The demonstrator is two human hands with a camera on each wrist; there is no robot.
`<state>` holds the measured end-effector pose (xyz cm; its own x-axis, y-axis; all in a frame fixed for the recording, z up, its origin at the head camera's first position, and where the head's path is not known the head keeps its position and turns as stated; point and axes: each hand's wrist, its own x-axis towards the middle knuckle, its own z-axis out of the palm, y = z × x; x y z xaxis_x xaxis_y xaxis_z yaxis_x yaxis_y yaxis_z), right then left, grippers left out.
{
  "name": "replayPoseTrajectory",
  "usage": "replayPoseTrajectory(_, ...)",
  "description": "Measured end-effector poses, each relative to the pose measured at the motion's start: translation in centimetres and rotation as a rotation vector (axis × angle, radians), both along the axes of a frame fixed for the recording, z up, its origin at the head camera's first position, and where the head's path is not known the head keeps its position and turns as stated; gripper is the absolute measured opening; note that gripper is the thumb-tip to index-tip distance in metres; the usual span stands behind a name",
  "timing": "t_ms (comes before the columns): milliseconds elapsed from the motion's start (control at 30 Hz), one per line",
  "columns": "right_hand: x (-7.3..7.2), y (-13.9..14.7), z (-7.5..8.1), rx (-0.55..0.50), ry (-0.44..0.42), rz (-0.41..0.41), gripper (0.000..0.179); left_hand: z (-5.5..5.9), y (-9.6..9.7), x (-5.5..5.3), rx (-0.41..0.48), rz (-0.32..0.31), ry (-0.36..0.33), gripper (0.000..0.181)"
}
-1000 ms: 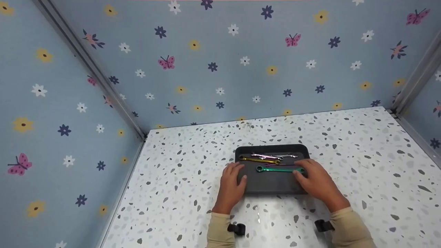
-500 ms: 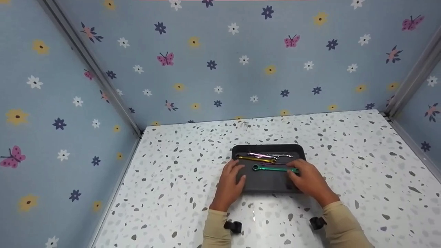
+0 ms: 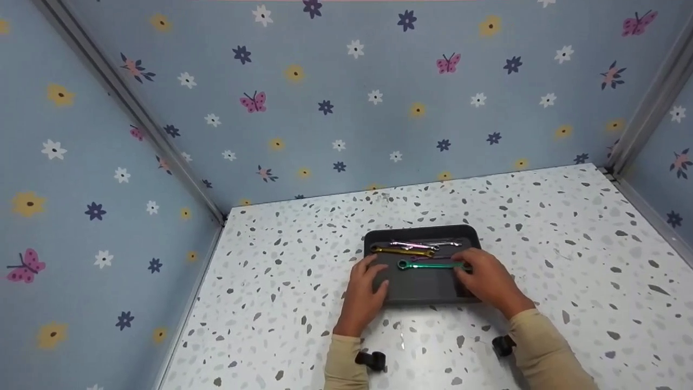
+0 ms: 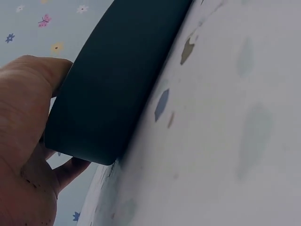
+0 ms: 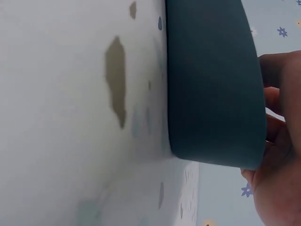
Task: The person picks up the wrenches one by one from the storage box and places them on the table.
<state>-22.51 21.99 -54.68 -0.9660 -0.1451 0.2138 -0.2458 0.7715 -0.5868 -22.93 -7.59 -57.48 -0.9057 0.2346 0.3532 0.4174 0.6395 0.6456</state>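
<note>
A dark grey rectangular tray point(image 3: 425, 287) lies on the speckled table and holds several combination wrenches. The green wrench point(image 3: 427, 265) lies nearest the tray's middle, its ring end to the left. My right hand point(image 3: 490, 279) reaches over the right rim and pinches the green wrench's right end between thumb and index finger. My left hand point(image 3: 361, 295) rests over the left rim, fingers and thumb loosely bent inside, away from the wrenches. Behind lie a gold wrench point(image 3: 403, 251), a pinkish wrench point(image 3: 414, 245), a silver one point(image 3: 452, 244) and a partly hidden purple one point(image 3: 433, 258). Both wrist views show mainly the tray's outer wall point(image 4: 103, 80).
The white speckled tabletop point(image 3: 281, 303) surrounds the tray. Blue flower-patterned panels point(image 3: 373, 124) stand at the back and both sides, with metal posts point(image 3: 135, 103) at the corners. Black wrist mounts point(image 3: 373, 360) sit on the beige sleeves.
The right thumb and index finger have closed in on the green wrench's right end. The left hand stays at the left rim. The head view has shifted slightly.
</note>
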Motion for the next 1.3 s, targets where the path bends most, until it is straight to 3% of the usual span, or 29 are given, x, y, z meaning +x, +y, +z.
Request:
replayPoseTrajectory(367,-1.0,-0.3,0.7,0.109,-0.071,0.037,0.028,-0.5,-0.3,0.2,0.016,-0.004,-0.058,0.032)
replayPoseTrajectory(567,-1.9,-0.4,1.4,0.143,-0.019,0.038,0.027,0.0,0.1,-0.3,0.035,-0.011,-0.028,0.033)
replayPoseTrajectory(967,-1.6,-0.2,0.5,0.199,-0.038,0.024,0.024,-0.6,1.2,-0.1,0.039,-0.020,-0.081,0.033)
replayPoseTrajectory(1300,-2.5,-1.6,0.1,0.197,-0.043,0.053,0.023,-0.6,-0.2,0.2,0.034,0.004,-0.104,0.034)
